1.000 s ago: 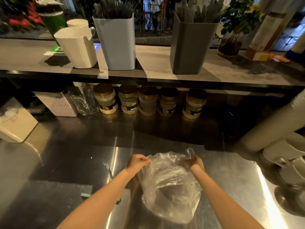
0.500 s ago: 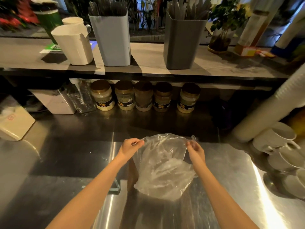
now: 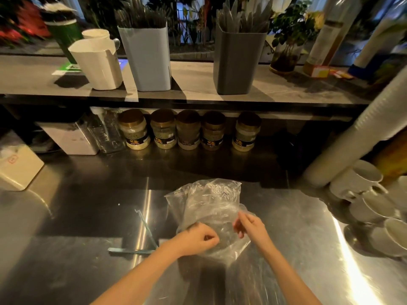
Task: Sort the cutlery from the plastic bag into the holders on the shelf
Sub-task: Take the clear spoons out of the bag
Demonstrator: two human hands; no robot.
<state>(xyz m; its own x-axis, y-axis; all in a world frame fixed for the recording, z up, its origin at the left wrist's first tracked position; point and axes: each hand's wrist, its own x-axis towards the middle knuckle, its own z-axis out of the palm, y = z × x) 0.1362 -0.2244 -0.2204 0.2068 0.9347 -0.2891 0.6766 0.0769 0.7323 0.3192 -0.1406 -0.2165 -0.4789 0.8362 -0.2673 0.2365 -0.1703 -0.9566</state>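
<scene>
The steel counter (image 3: 88,216) spread under both hands, and the shelf (image 3: 193,84) ran across well beyond the grip and above it. A long sleeve of stacked cups (image 3: 356,137) leaned far off to the right of the grip, with white mugs (image 3: 361,179) at its foot. On the shelf, straight ahead of the grip, stood the grey holder (image 3: 237,62) filled with knives; ahead and to the left stood the pale holder (image 3: 147,60) filled with forks, and a white holder (image 3: 99,64) just left of that. The plastic bag (image 3: 209,201) lay crumpled on the counter, reaching from the grip away toward the shelf; whether any cutlery lay inside it could not be made out. A row of jars (image 3: 188,130) sat under the shelf, beyond the bag. The left hand (image 3: 198,238), fingers curled, pinched the near edge of the bag, and the right hand (image 3: 251,227) pinched the same edge just beside it. Two thin green strips (image 3: 132,251) lay just left of the grip
</scene>
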